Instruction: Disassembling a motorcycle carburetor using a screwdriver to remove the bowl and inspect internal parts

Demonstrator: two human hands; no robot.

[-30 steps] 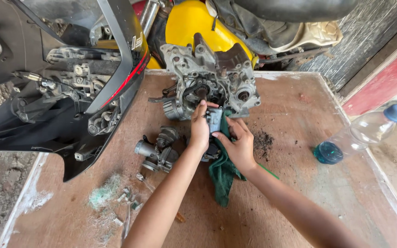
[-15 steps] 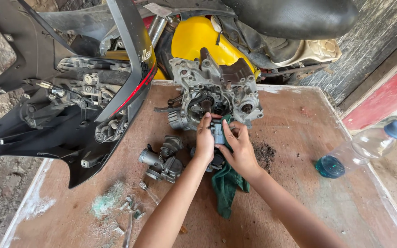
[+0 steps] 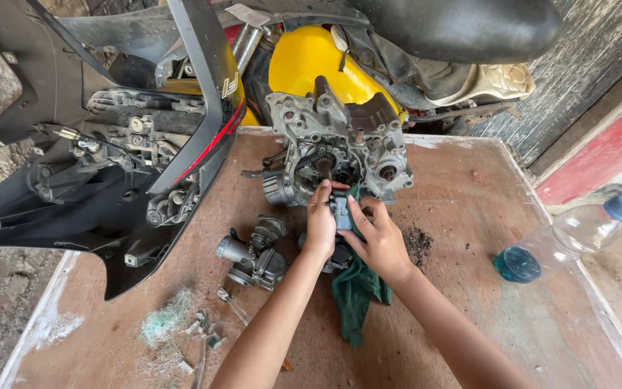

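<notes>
Both my hands meet at the middle of a worn wooden table (image 3: 469, 180). My left hand (image 3: 320, 225) and my right hand (image 3: 377, 238) together grip a small grey metal part (image 3: 339, 210), with a dark green rag (image 3: 358, 292) wrapped under it and hanging toward me. Just beyond my fingers stands a dirty grey engine crankcase (image 3: 336, 148) with gears showing. A carburettor-like metal part (image 3: 255, 253) lies on the table left of my left wrist.
A black scooter body panel (image 3: 102, 158) with a red stripe overhangs the table's left side. A yellow tank (image 3: 311, 61) and black seat (image 3: 455, 29) lie behind. A clear plastic bottle (image 3: 570, 234) with blue liquid rests at the right edge. Loose bolts (image 3: 210, 331) and dirt (image 3: 417, 243) are scattered.
The view has shifted slightly; my hands stay joined on the small part near the crankcase, fingers turning a little around it and the rag.
</notes>
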